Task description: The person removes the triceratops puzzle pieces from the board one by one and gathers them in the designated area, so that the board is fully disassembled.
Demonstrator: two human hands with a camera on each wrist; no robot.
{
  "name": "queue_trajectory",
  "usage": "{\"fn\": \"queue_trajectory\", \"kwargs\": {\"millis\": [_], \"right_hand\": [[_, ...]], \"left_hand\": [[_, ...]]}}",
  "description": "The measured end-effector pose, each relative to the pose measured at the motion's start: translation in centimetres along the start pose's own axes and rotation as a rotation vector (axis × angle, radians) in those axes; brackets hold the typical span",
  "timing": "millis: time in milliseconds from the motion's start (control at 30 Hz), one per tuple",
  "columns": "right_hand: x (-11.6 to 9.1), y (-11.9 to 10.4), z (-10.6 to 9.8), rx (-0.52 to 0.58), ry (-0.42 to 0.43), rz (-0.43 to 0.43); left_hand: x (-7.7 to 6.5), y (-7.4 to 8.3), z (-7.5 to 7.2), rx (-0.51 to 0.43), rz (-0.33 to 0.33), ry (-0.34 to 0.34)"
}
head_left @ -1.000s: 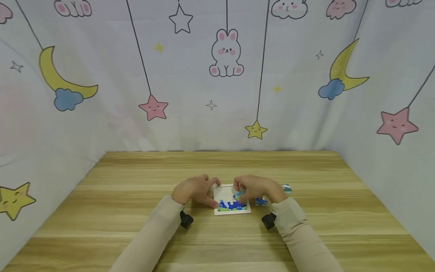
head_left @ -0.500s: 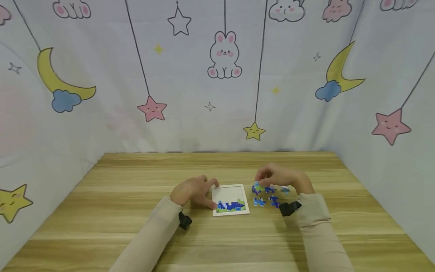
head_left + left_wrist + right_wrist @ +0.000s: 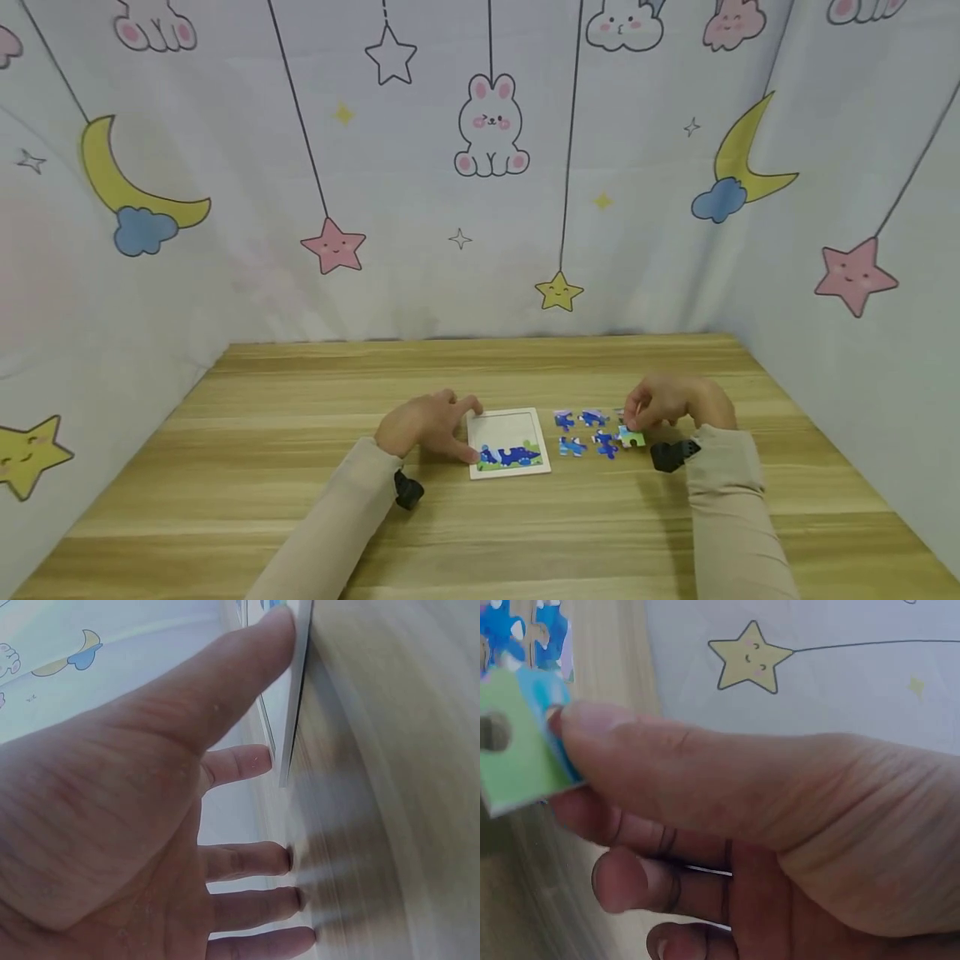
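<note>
A white square puzzle frame (image 3: 510,477) lies on the table, with joined blue and green puzzle pieces (image 3: 510,456) along its near side. My left hand (image 3: 427,425) rests at its left edge. In the left wrist view the thumb (image 3: 255,656) presses on the frame's face, the index finger touches its edge, and the other fingers stretch toward the tabletop. To the right, my right hand (image 3: 675,402) pinches a green and light-blue puzzle piece (image 3: 517,742) between thumb and index finger, low over the table. The other right fingers are loosely curled.
Several loose blue puzzle pieces (image 3: 572,447) lie between the frame and my right hand; one is partly hidden behind that hand. The wooden table (image 3: 480,533) meets a white curtain (image 3: 420,275) printed with stars, moons and a rabbit.
My right hand has carried the green puzzle piece from over the frame, past the loose pieces, to their right side. The left hand has stayed at the frame's edge.
</note>
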State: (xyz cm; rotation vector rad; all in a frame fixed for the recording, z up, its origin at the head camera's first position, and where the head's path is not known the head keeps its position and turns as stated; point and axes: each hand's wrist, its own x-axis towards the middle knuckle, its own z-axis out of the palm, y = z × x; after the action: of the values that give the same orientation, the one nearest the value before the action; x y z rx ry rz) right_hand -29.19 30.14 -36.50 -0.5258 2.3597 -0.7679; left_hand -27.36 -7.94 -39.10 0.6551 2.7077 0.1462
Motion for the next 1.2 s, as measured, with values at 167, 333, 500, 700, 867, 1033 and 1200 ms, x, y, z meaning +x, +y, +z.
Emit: {"fn": "queue_trajectory", "kwargs": {"millis": [167,333,500,700,867,1033,1200], "right_hand": [[-0.1,0.5,0.1,-0.033,0.014,0.069],[-0.6,0.6,0.0,-0.015,0.005,0.1],[-0.9,-0.6,-0.4,0.002,0.01,0.035],[0.7,-3.8,0.1,-0.061,0.043,-0.129],[3.1,-6.7,2.1,-0.154,0.057,-0.224],[5.5,-9.9,4.9,-0.217,0.01,-0.273],[7.4,-12.1,7.8,-0.273,-0.03,-0.3]], "left_hand": [[0.0,0.2,0.0,-0.006,-0.007,-0.002],[0.0,0.3,0.0,-0.003,-0.015,0.003],[-0.1,0.3,0.0,-0.006,-0.019,0.007],[-0.1,0.2,-0.1,-0.009,-0.028,0.01],[0.0,0.2,0.2,0.004,-0.032,-0.002],[0.1,0.0,0.3,0.026,-0.023,-0.007],[0.1,-0.2,0.0,0.054,0.015,-0.011]]}}
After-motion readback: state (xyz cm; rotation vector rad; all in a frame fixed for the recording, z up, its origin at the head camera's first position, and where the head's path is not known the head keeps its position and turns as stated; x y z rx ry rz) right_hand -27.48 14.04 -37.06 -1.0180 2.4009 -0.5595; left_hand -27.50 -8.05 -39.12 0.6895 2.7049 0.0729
